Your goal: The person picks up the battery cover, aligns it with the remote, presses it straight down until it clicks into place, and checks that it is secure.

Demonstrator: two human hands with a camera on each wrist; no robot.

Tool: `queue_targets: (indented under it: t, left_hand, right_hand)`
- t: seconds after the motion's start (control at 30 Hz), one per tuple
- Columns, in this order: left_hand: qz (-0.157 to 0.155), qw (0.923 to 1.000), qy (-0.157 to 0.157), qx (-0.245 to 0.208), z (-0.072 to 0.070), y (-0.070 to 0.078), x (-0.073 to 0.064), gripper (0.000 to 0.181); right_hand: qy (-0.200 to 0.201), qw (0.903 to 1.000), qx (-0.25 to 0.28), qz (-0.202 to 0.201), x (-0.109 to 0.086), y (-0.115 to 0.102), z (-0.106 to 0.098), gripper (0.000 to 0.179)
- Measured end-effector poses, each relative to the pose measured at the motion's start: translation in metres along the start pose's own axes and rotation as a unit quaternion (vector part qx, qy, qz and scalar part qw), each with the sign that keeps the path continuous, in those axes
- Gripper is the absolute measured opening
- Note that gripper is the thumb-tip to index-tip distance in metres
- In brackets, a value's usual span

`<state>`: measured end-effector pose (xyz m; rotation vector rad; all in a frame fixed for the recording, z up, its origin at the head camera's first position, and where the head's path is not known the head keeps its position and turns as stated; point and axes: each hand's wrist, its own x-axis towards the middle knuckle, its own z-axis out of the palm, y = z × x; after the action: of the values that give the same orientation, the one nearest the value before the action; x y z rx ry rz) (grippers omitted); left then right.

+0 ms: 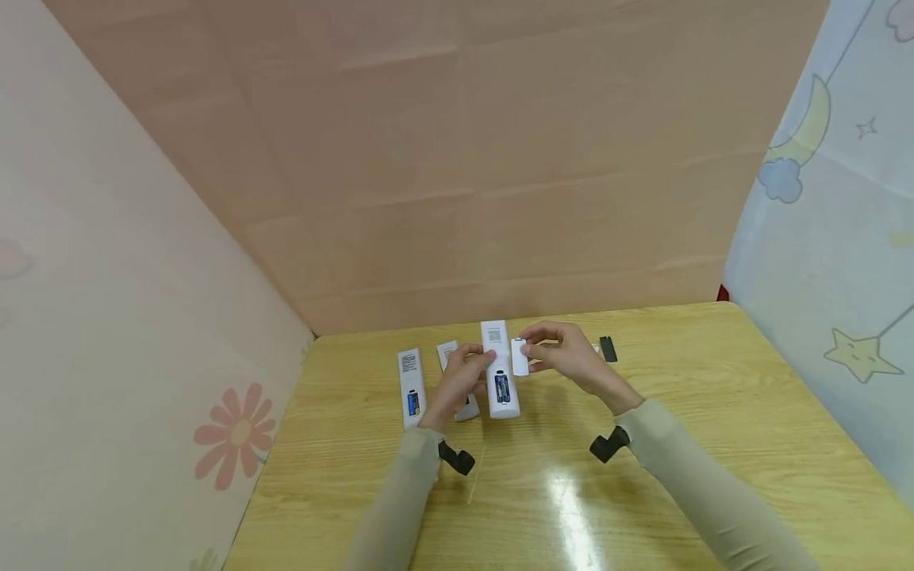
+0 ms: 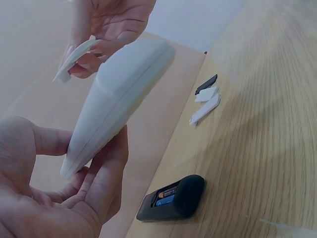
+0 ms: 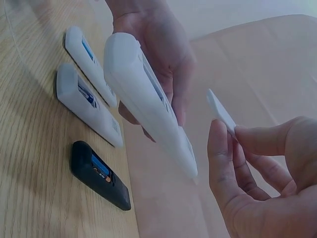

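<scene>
My left hand (image 1: pixel 457 385) holds a white remote control (image 1: pixel 501 366) above the table, its back facing up. The battery compartment is uncovered, with batteries (image 1: pixel 503 388) in it. Just right of the remote, my right hand (image 1: pixel 574 361) pinches a white battery cover (image 1: pixel 520 358) between thumb and fingers. A gap separates cover and remote, as the right wrist view also shows. Two more white remotes, one at far left (image 1: pixel 408 373) and one partly behind the left hand (image 1: pixel 467 411), lie with open compartments. A black remote (image 3: pixel 101 176) with batteries showing lies beside them.
At the right on the wooden table (image 1: pixel 685 444) lie a black battery cover (image 1: pixel 608 349) and two white covers, one nearer (image 2: pixel 205 110) and one beyond it (image 2: pixel 207 94). A brown sheet (image 1: pixel 457 198) hangs behind; patterned sheets hang at both sides.
</scene>
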<state>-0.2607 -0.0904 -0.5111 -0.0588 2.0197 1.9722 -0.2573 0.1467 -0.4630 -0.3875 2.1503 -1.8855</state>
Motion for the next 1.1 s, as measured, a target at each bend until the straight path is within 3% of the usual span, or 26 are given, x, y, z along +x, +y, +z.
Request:
queue_targets:
  t: [0.5,1.1]
  left_hand:
    - [0.013,0.9997,-0.002,-0.018,0.011,-0.002,0.006,0.050]
    - [-0.005,0.9998,0.005,-0.021,0.016,-0.006,0.007,0.045]
  right_hand:
    - [-0.005,1.0000,0.000,0.005,0.001,-0.003,0.004,0.030]
    - [-0.001,0.9999,0.009,0.006,-0.006,0.008,0.010,0.028]
